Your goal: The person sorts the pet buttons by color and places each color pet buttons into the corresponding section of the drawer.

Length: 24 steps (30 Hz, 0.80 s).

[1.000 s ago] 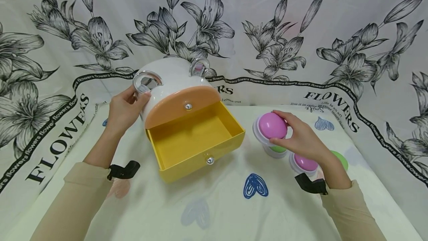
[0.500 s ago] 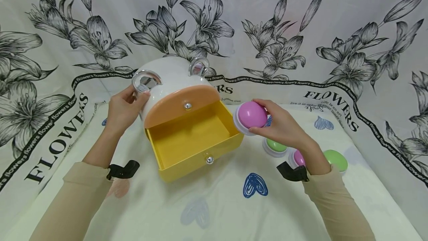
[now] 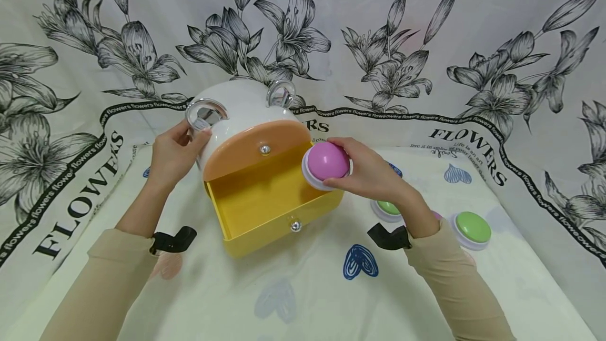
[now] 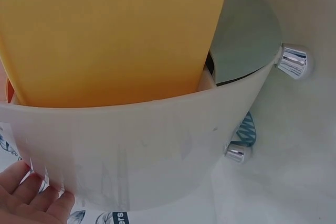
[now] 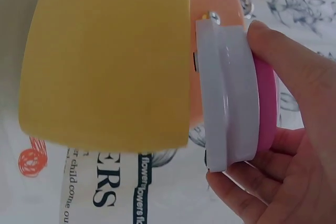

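A white, domed drawer box (image 3: 236, 100) with two shiny silver rings on top stands left of the middle. Its upper orange drawer (image 3: 241, 154) is closed, while the lower yellow drawer (image 3: 255, 207) is pulled out with nothing inside. My left hand (image 3: 172, 158) grips the box's left side, thumb beside a silver ring. Between thumb and fingers my right hand (image 3: 371, 170) holds a pink-topped push button (image 3: 327, 161) with a white base. It overlaps the yellow drawer's right rear corner in the head view. In the right wrist view the button's white base (image 5: 228, 98) faces the drawer.
Two green-topped push buttons (image 3: 473, 227) and a pink one, mostly hidden by my right forearm, lie on the cloth to the right. Behind the box hangs a white curtain (image 3: 397, 99) with black flower prints. A printed cloth (image 3: 312, 288) covers the surface.
My right hand has lifted the pink push button off a green-topped one and carried it left, over the right side of the yellow drawer. The left hand stays on the box.
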Motion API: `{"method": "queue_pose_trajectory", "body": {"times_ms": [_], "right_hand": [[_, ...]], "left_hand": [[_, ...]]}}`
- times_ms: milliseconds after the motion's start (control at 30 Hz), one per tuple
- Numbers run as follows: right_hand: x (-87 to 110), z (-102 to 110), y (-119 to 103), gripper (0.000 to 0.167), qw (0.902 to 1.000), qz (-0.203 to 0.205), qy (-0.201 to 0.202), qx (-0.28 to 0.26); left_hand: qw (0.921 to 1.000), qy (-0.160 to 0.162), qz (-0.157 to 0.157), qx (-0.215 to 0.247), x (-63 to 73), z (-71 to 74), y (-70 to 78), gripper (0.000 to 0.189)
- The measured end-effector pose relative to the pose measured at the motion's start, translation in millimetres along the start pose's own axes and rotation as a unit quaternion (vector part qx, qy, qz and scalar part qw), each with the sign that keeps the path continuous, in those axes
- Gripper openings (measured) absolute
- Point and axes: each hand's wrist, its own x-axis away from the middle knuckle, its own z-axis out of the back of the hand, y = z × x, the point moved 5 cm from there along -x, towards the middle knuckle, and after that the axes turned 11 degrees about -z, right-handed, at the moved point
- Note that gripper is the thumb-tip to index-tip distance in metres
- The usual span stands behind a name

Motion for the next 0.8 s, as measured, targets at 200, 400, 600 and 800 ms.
{"method": "queue_pose_trajectory", "body": {"times_ms": [200, 400, 600, 800], "right_hand": [[-10.3, -15.5, -7.3, 0.077, 0.9995, -0.013, -0.029, 0.009], [-18.0, -29.5, -19.2, 0.074, 0.9983, 0.001, -0.056, 0.016], [-24.1, -43.7, -31.9, 0.072, 0.9965, 0.016, -0.081, 0.011], [-30.4, -57.6, -45.2, 0.069, 0.9945, 0.033, -0.095, 0.030]], "left_hand": [[1.0000, 0.002, 0.002, -0.002, 0.4, 0.1, 0.1, 0.070], [1.0000, 0.005, 0.001, -0.001, 0.6, 0.0, -0.4, 0.069], [1.0000, 0.002, 0.009, -0.001, -0.4, -0.1, -2.0, 0.070], [1.0000, 0.004, 0.005, 0.002, -0.4, -0.3, -2.1, 0.070]]}}
